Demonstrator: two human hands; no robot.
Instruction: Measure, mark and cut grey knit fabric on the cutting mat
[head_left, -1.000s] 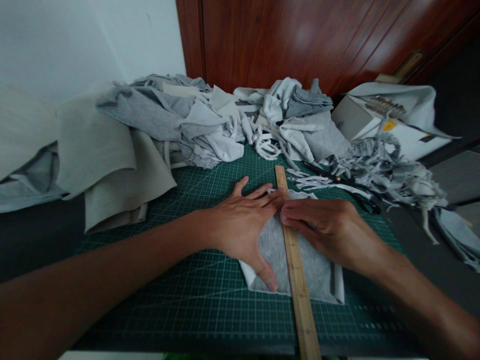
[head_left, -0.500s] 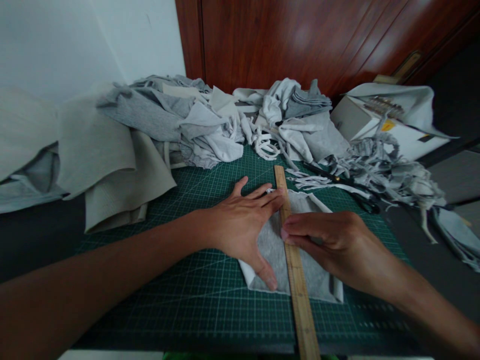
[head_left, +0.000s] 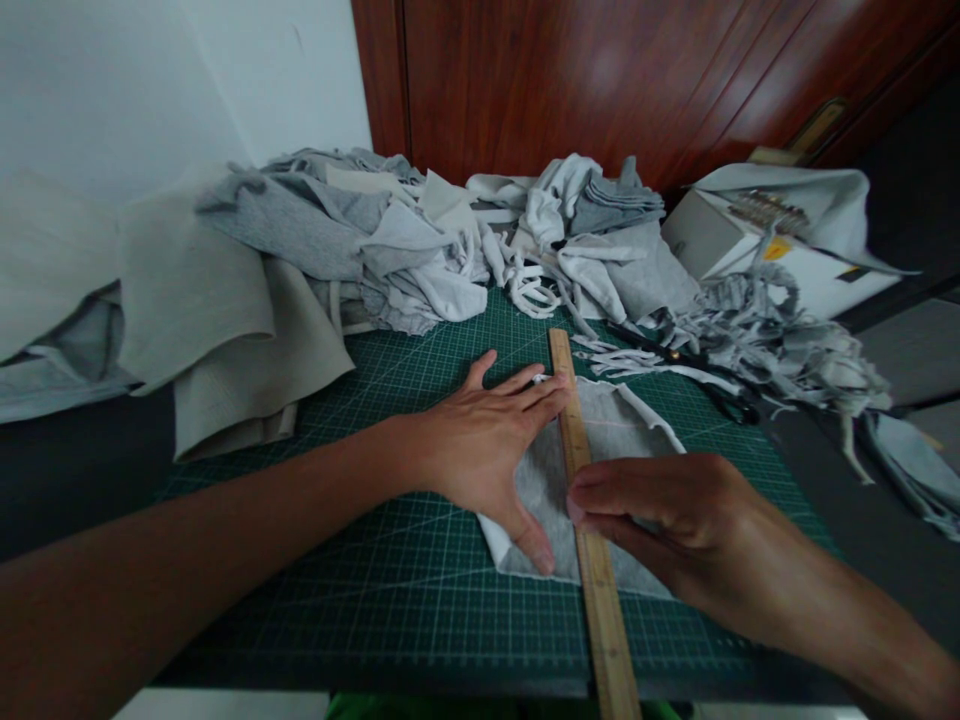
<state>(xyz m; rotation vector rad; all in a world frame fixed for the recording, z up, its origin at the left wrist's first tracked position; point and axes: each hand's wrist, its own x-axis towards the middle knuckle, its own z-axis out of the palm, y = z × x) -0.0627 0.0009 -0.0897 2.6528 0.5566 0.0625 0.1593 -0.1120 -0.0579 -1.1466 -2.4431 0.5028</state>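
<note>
A wooden ruler (head_left: 598, 580) lies lengthwise across a piece of grey fabric (head_left: 544, 475) on a green cutting mat (head_left: 360, 610). My left hand (head_left: 487, 440) is spread flat, its fingertips at the ruler's upper part and its thumb on the fabric's lower left. On the ruler's middle rests my right hand (head_left: 675, 515), thumb and fingertips pinched together. Whatever is between those fingertips is hidden. The fabric's edges curl, and its lower right part is under my right hand.
Heaps of grey and white cloth (head_left: 300, 225) line the back. Black scissors (head_left: 675, 357) lie at the right beside fabric scraps (head_left: 795, 350). Behind them stands a white box (head_left: 720, 240). Beige cloth (head_left: 262, 370) hangs over the mat's left edge.
My right hand has slid down along the ruler, toward me, still pinched. My left hand has stayed in place on the fabric and ruler.
</note>
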